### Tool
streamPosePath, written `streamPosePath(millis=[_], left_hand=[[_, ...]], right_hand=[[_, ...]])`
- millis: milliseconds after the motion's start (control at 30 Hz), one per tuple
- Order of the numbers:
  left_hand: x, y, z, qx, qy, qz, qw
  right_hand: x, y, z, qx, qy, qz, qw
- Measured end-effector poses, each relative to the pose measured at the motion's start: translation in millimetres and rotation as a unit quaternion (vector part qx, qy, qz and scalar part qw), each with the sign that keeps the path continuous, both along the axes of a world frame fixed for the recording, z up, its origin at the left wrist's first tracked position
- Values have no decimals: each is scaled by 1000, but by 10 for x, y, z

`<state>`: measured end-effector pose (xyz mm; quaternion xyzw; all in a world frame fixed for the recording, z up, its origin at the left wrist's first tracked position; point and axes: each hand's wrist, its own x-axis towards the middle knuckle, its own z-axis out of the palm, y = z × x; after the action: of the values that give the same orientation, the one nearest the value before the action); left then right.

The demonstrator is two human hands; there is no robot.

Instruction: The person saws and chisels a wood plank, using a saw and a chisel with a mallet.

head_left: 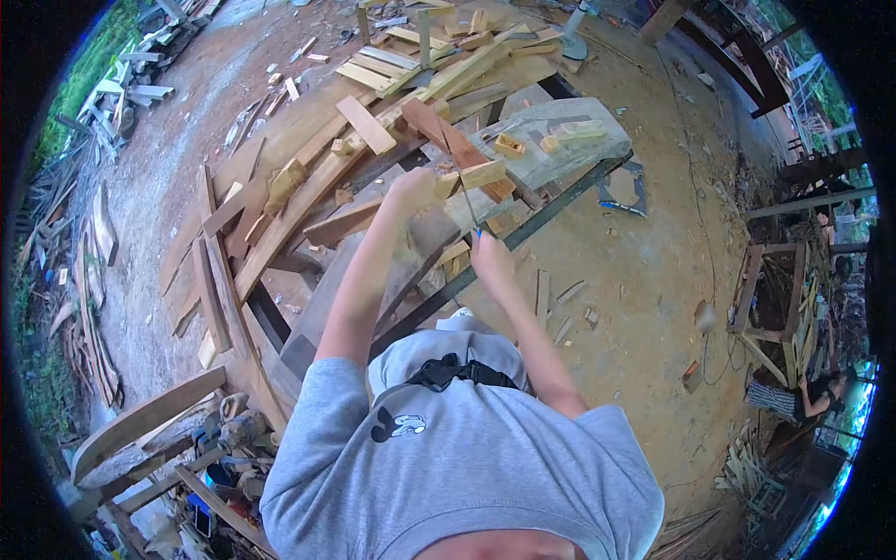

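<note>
My right hand (pixel 492 257) is closed around the handle of a handsaw, and a bit of blue shows at the top of the grip. The thin saw blade (pixel 467 199) points away from me and crosses a short light wood piece (pixel 483 175). My left hand (pixel 413 190) grips the left end of that piece, its fingers partly blurred. Beneath the saw lies a reddish-brown board (pixel 446 140), slanting across the bench. The worn grey wooden bench (pixel 583 154) runs diagonally below both hands.
Several planks (pixel 308 201) are heaped at the left and far side. A small wooden block (pixel 509 144) sits on the bench. At the right, a wooden frame (pixel 767 289) stands near another person (pixel 814 397). A cable (pixel 695 187) trails over the dirt floor.
</note>
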<state>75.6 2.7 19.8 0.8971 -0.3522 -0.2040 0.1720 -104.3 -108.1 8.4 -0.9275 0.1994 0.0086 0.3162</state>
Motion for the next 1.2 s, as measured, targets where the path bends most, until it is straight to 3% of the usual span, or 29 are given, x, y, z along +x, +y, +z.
streamPosePath(millis=[67, 133, 267, 467, 533, 667, 733, 933, 1067, 1133, 1200], left_hand=[[28, 3, -1, 10, 29, 9, 999], [50, -3, 32, 21, 55, 14, 998], [-99, -47, 28, 47, -19, -7, 999], [-333, -70, -160, 0, -114, 72, 991], [-376, -27, -119, -35, -217, 79, 972], [-379, 66, -369, 36, -290, 50, 955], [-482, 52, -443, 28, -383, 77, 920], [-685, 53, -410, -6, -328, 99, 939], [-647, 61, -506, -10, -357, 96, 929], [-657, 52, -230, -5, -230, 109, 967], [-575, 74, -131, -24, -218, 108, 970]], right_hand=[[-353, 25, 227, 30, 35, -2, 999], [-947, 42, 55, 50, 83, -14, 995], [-1533, -36, 476, 57, 73, -32, 995], [-1470, -65, 587, 24, 57, -35, 997], [-1447, -108, 499, 6, 70, -35, 997], [-1429, -115, 702, -20, 93, -5, 995], [-1426, -91, 831, 1, 93, -7, 996], [-1497, 18, 1169, 31, 103, 1, 994], [-1494, 68, 1273, 50, 100, 13, 994], [-1527, 25, 1160, 38, 97, 8, 995], [-1566, -7, 1047, 24, 93, -1, 995]])
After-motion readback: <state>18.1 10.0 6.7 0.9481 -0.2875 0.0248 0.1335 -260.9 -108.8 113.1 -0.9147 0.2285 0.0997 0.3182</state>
